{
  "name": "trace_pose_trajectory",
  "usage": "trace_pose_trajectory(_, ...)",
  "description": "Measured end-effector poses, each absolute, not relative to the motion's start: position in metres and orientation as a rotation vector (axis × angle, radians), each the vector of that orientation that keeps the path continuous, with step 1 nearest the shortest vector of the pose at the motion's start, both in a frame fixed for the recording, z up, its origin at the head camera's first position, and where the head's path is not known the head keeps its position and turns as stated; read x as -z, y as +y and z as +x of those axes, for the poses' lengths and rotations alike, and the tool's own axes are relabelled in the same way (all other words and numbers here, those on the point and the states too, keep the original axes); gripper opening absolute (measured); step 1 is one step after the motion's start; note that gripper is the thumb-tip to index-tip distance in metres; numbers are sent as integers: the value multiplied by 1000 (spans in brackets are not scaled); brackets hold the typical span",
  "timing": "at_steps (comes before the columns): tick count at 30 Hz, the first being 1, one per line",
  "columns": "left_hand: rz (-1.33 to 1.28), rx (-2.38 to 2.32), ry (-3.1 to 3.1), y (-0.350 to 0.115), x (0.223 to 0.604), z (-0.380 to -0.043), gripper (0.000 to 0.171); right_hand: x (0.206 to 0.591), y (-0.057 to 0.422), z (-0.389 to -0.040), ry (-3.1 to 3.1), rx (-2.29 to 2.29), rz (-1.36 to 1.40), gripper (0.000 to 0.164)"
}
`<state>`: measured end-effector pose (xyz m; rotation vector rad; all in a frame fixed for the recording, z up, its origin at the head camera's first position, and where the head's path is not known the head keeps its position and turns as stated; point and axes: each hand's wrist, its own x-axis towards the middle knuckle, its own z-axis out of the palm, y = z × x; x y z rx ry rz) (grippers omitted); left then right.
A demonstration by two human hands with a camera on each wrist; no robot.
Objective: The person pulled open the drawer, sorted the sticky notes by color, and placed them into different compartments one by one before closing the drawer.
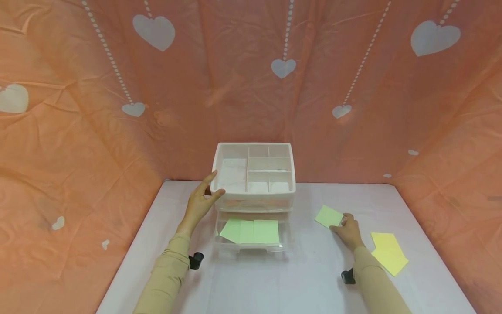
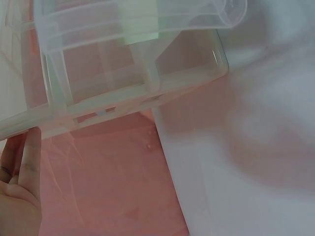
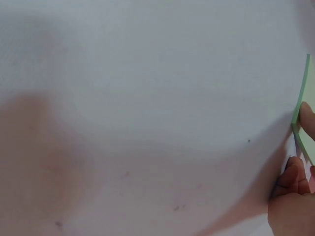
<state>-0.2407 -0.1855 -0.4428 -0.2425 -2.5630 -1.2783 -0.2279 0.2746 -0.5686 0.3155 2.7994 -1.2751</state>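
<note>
A white drawer organizer [image 1: 255, 201] stands at the table's far middle, its compartmented top facing up. Its clear lower drawer [image 1: 252, 247] is pulled out, with pale green sticky notes [image 1: 259, 231] lying inside. My left hand [image 1: 197, 204] rests against the organizer's left front corner, thumb at the front rim and forefinger along the side. In the left wrist view, that hand's fingers [image 2: 30, 160] touch the organizer's edge. My right hand [image 1: 350, 231] pinches a pale green sticky note pad [image 1: 327, 216] by its right corner. Only the pad's edge [image 3: 301, 91] and part of the hand show in the right wrist view.
Yellow sticky notes [image 1: 390, 255] lie on the white table [image 1: 313, 288], right of my right hand. An orange curtain with white hearts [image 1: 251, 100] encloses the back and sides. Black wrist mounts [image 1: 196, 261] project from both sleeves.
</note>
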Motion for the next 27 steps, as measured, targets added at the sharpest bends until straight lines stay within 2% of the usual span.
trace_pose_trajectory(7,-238,1285,-2562,-185,441,-239,65,569,272,-223,2811,1382,370,74)
trace_pose_trajectory(16,-229,1298,-2564,-184,441,-239,65,574,273,-220,2836,1491,405,50)
trace_pose_trajectory(27,-253,1272,-2555,-186,442,-241,65,562,267,-216,2675,1833,455,48)
